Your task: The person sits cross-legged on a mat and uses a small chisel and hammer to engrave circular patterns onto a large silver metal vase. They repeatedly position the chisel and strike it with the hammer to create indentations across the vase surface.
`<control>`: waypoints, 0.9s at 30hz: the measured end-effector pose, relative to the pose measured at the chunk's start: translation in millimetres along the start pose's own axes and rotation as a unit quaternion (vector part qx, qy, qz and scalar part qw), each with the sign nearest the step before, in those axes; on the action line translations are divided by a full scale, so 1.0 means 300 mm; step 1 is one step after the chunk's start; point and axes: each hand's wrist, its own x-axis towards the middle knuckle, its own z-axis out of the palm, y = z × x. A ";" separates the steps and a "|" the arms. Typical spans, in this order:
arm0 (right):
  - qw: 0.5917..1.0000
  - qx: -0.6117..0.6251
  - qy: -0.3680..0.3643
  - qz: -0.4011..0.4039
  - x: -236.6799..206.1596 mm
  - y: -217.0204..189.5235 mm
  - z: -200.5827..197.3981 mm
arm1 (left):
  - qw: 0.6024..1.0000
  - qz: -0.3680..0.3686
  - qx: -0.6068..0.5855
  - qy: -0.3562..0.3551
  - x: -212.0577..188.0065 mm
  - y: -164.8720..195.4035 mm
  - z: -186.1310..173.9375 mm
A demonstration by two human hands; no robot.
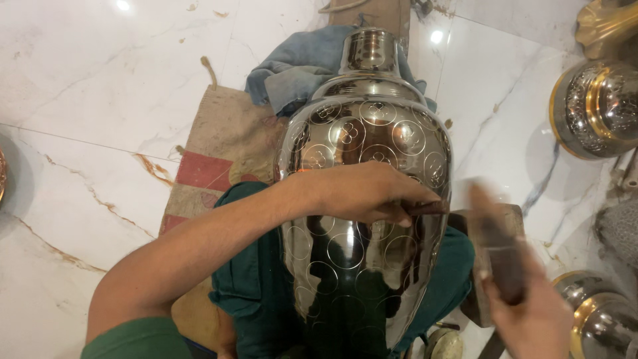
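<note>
A large shiny metal vase with engraved circles lies across my lap, its neck pointing away from me. My left hand reaches over the vase body and pinches a small dark chisel-like tool against the metal on its right side. My right hand is lower right, blurred by motion, and grips a dark wooden mallet-like tool raised beside the vase.
A blue cloth and a burlap mat lie under the vase on the white marble floor. Other polished metal and gold-trimmed vessels stand at the right, one more lower right. A wooden block sits by my right knee.
</note>
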 end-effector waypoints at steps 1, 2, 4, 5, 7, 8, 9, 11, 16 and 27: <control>0.990 0.123 0.062 -0.021 0.003 0.010 -0.005 | 1.000 0.002 -0.002 0.001 0.001 0.005 -0.002; 0.971 0.213 0.102 -0.027 -0.001 0.010 0.004 | 1.000 0.003 -0.003 0.002 0.000 0.010 -0.005; 0.920 0.356 0.155 -0.044 0.001 0.006 0.011 | 1.000 0.002 0.001 -0.005 -0.001 0.015 -0.011; 0.937 0.303 0.160 -0.064 0.006 -0.001 0.008 | 1.000 -0.001 0.004 -0.014 -0.004 0.017 -0.012; 0.976 0.082 0.161 -0.118 0.022 -0.023 -0.017 | 1.000 0.017 0.017 -0.004 -0.008 0.016 -0.012; 0.973 -0.088 0.148 -0.150 0.035 -0.039 -0.039 | 0.999 0.037 0.023 0.014 -0.012 0.016 -0.008; 0.981 0.045 0.146 -0.121 0.044 -0.062 -0.058 | 0.997 0.056 0.030 0.032 -0.016 0.014 -0.004; 0.973 0.173 0.127 -0.088 0.056 -0.115 -0.102 | 0.998 0.025 0.027 0.052 -0.032 0.012 0.011; 0.974 0.009 0.113 -0.193 0.148 -0.225 -0.245 | 0.985 0.021 0.003 0.169 -0.075 0.010 0.059; 0.909 -0.331 -0.079 -0.242 0.343 -0.445 -0.447 | 0.897 -0.086 0.039 0.431 -0.146 0.048 0.236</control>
